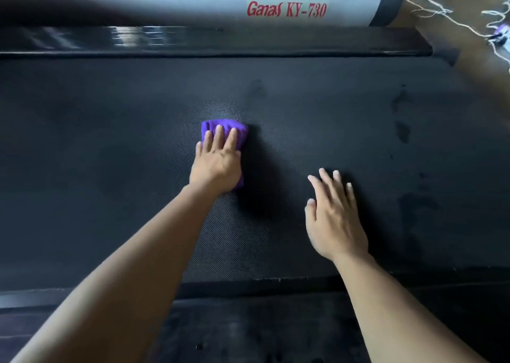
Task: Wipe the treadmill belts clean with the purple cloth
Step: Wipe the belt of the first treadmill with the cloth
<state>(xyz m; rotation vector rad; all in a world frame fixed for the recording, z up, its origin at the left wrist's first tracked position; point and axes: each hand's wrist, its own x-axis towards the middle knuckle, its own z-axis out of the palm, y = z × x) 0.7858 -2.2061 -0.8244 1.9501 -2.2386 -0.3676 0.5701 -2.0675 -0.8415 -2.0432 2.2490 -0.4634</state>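
A black textured treadmill belt (110, 141) fills most of the view. A folded purple cloth (240, 132) lies on the belt near its middle. My left hand (216, 162) presses flat on the cloth with straight fingers, covering most of it. My right hand (335, 213) lies to the right and nearer to me, palm down on the bare belt with fingers spread. Dark smudges (401, 130) mark the belt towards the right.
A glossy black side rail (220, 41) runs along the belt's far edge. Behind it lies a grey frame tube (193, 3) with red lettering. Another black rail (276, 284) borders the near edge. White string (441, 12) trails over the brown floor at top right.
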